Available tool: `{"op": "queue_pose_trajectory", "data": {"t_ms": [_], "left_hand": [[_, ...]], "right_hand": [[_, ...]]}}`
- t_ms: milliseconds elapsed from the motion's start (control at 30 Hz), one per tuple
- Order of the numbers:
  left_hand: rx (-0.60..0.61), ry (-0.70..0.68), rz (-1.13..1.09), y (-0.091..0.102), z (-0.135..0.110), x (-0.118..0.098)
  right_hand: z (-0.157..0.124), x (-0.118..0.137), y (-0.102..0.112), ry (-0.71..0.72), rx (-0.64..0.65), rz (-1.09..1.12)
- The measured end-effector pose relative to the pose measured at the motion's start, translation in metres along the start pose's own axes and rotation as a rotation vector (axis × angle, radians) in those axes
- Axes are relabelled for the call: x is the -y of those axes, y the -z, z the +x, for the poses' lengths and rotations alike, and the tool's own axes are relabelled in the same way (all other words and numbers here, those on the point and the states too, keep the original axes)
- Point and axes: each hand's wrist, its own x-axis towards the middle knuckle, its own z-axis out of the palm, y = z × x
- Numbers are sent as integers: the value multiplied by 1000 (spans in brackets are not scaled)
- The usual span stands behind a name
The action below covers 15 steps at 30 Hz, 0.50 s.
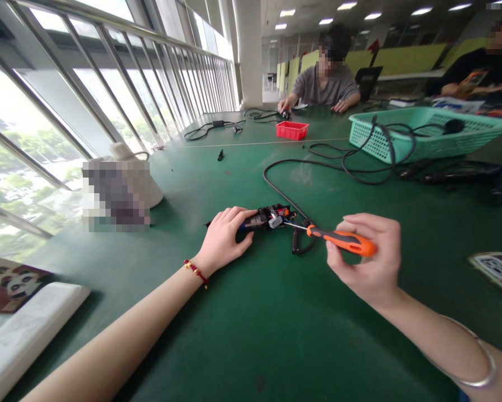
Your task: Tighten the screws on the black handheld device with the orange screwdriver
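Note:
My left hand (228, 237) is wrapped over a dark, opened electrical device (265, 219) lying on the green table, its inner parts and small wires exposed at the right end. An orange and grey screwdriver (343, 240) is held in the fingers of my right hand (368, 257). Its thin shaft points left, with the tip at or close to the exposed end; exact contact is too small to make out. A black cord (282, 192) runs from near the device, with a coiled strain relief (296, 243) beside it.
Farther back stand a red tray (291, 130) and a green basket (426, 152) with black cable over its rim. A small black piece (220, 155) lies mid-table. At left are a beige jug-like container (150, 192) and a white block (37, 329). Two people sit across the table.

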Motion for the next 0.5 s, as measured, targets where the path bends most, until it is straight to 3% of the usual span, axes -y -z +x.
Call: {"op": "queue_pose_trajectory", "data": {"t_ms": [133, 333, 500], "left_hand": [[-1, 1, 2, 0, 0, 0], [1, 5, 7, -1, 0, -1], [4, 20, 10, -2, 1, 0]], "right_hand": [[3, 3, 2, 69, 88, -93], [-2, -2, -1, 2, -12, 26], [1, -4, 0, 66, 51, -46]]}}
